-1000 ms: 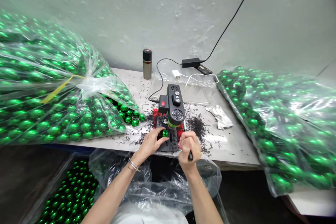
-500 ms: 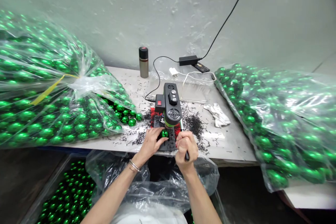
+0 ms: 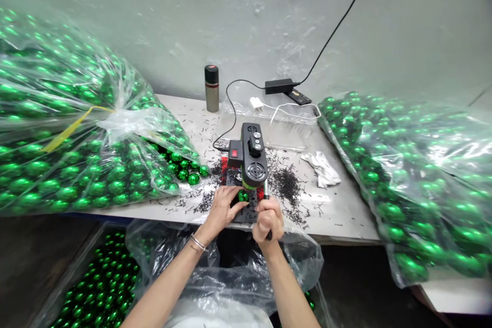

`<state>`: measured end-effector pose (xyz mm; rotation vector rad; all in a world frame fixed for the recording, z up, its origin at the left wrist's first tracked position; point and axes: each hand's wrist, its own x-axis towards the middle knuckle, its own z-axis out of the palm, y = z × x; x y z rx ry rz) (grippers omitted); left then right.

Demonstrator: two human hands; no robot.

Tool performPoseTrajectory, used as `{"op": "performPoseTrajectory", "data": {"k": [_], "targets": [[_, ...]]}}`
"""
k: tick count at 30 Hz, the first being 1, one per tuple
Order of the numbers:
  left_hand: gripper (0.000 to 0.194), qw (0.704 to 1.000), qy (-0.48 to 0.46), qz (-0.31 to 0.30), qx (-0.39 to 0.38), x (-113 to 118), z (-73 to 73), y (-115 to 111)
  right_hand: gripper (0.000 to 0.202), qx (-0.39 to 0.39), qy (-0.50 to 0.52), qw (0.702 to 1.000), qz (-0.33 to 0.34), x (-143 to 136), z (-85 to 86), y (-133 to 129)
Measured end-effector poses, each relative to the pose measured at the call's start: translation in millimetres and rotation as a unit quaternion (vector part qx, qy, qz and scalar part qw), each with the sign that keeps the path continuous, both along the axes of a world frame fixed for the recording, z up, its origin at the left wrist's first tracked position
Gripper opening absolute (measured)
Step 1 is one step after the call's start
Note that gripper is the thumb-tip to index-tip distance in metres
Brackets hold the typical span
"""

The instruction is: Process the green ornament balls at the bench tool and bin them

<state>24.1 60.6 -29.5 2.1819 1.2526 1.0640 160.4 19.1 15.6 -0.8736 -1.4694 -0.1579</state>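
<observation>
A shiny green ball ornament (image 3: 243, 195) sits under the head of a small black bench press (image 3: 254, 156). My left hand (image 3: 222, 210) holds the ball from the left, thumb and fingers curved around it. My right hand (image 3: 268, 219) is wrapped around the press's black lever handle (image 3: 269, 236), to the right of the ball. The press has a red switch (image 3: 234, 153) on its side box. Its dark base plate (image 3: 243, 218) and red parts show beneath the head. The press head hides the top of the ball.
Large clear bags of green balls stand at left (image 3: 77, 169) and right (image 3: 384, 164). Black scraps (image 3: 286, 182) litter the table. A bottle (image 3: 211, 89), a power adapter (image 3: 280, 86), a plastic tray (image 3: 300, 130) and white gloves (image 3: 323, 169) lie around. Below is an open bag of balls (image 3: 103, 277).
My right hand has shifted slightly left and its lever handle has swung inward. My left hand stays on the ball. The whole view has shifted slightly.
</observation>
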Motion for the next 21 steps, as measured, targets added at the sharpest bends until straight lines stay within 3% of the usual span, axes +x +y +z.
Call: {"op": "performPoseTrajectory", "data": {"k": [10, 13, 16, 19, 21], "targets": [[0.031, 1.0, -0.023, 0.004, -0.009, 1.1, -1.1, 0.5, 0.028, -0.001, -0.064, 0.998, 0.015, 5.4, -5.4, 0.7], [0.031, 0.999, -0.032, 0.009, -0.017, 2.6, 0.1, 3.0, 0.029, -0.018, -0.021, 1.0, 0.015, 4.7, 12.9, -2.3], [0.031, 0.999, -0.038, 0.003, -0.013, 0.3, 1.0, -1.5, 0.03, -0.051, 0.037, 0.998, 0.012, 2.1, 43.6, -4.2], [0.034, 0.999, -0.019, -0.026, 0.009, -10.2, 0.9, -21.7, 0.031, -0.075, 0.061, 0.995, 0.014, -0.7, 65.9, -4.8], [0.042, 0.998, 0.009, -0.057, 0.024, -21.9, 1.4, -39.7, 0.032, -0.073, 0.067, 0.995, 0.014, -2.3, 68.0, -5.1]]}}
